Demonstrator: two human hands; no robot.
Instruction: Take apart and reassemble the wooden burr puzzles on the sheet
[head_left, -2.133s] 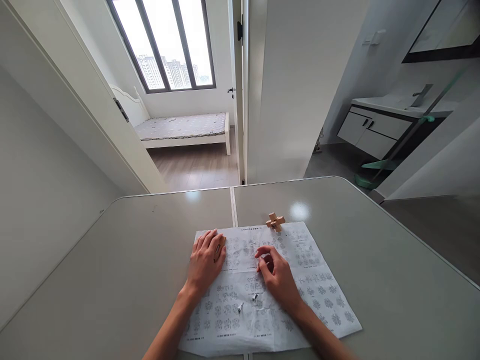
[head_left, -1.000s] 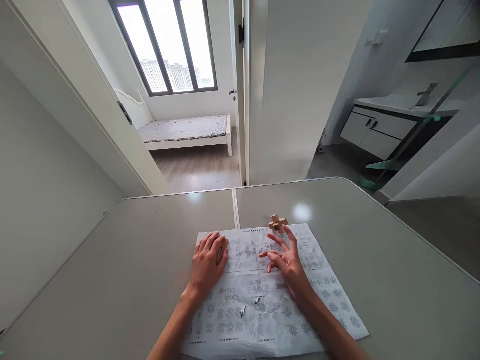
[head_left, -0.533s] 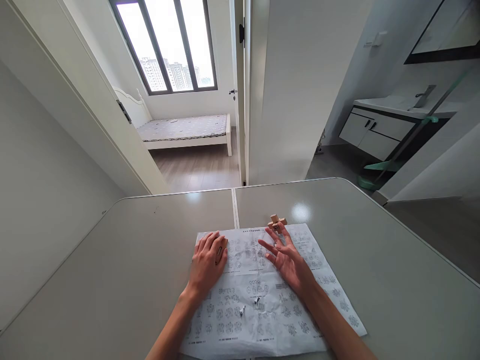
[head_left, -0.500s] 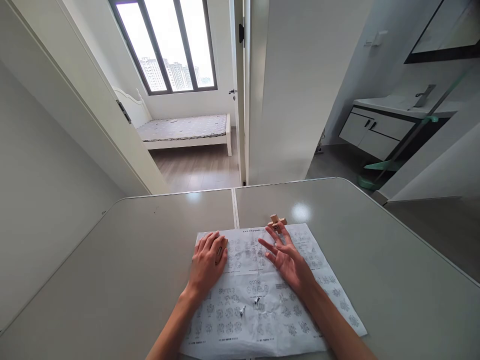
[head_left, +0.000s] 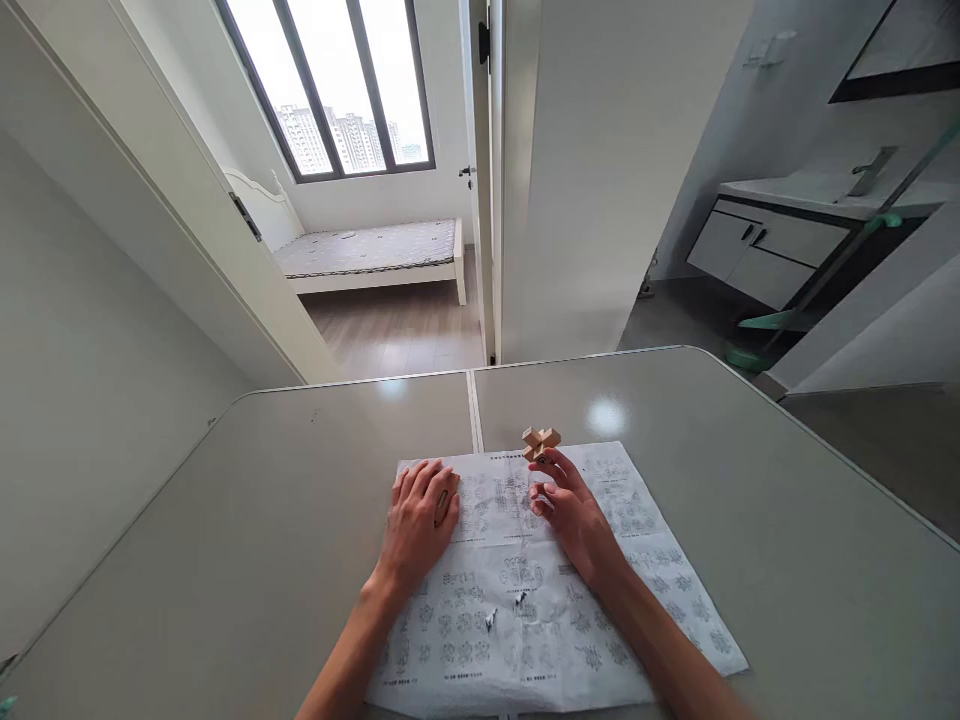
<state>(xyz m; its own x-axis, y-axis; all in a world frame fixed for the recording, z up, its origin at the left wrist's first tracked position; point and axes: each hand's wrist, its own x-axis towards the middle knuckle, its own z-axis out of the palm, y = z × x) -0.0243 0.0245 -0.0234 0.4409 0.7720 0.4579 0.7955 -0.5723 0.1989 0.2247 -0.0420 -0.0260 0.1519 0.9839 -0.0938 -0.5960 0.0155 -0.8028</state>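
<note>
A small wooden cross puzzle (head_left: pixel 541 441) stands at the far edge of a printed paper sheet (head_left: pixel 637 540). My right hand (head_left: pixel 574 515) reaches to it, its fingers curled and the fingertips closed on the puzzle's lower part. My left hand (head_left: pixel 416 525) lies flat on the sheet's far left corner with its fingers stretched out. A small wooden piece (head_left: pixel 447 494) shows under its thumb side, mostly hidden.
The sheet lies on a grey folding table (head_left: pixel 262 520) with a seam down its middle. Two small dark scraps (head_left: pixel 491 618) lie on the paper near me. Beyond the table are a doorway to a bedroom and, at the right, a washbasin cabinet (head_left: pixel 772 250).
My right hand opened, reached forward over the sheet and closed on the cross puzzle, which has shifted a little left and turned. My left hand has stayed in place.
</note>
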